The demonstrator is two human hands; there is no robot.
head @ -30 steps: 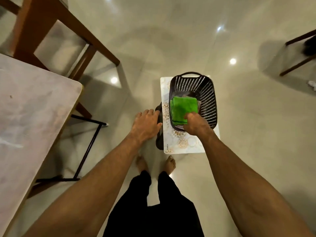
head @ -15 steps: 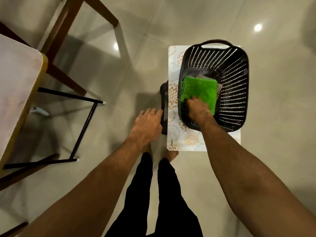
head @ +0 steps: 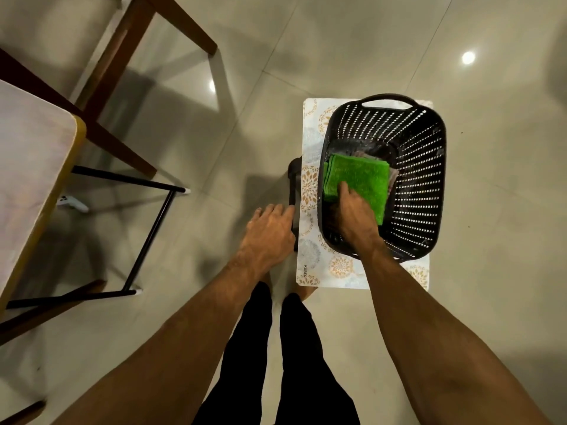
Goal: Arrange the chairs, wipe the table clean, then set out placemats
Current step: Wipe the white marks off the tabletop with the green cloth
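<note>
The right hand [head: 352, 216], pinching the green cloth [head: 362, 179] thumb-on-top, is reaching deeper into the black basket [head: 429, 179] than a moment ago, while the left hand [head: 267, 234] is resting loose-fingered on the stool [head: 294, 173] beside the placemat [head: 310, 259], so the cloth is probably being stowed.

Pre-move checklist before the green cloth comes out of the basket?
1. Right hand on green cloth: ok, it's at the cloth's near edge.
2. Grip closed on the cloth: cannot tell, fingertips are hidden.
3. Cloth free to lift: ok, it lies topmost, with only the hand on it.
4. Basket seated: ok, upright on the placemat.
5. Left hand bracing the stool: cannot tell, it's at the edge but contact is unclear.
</note>
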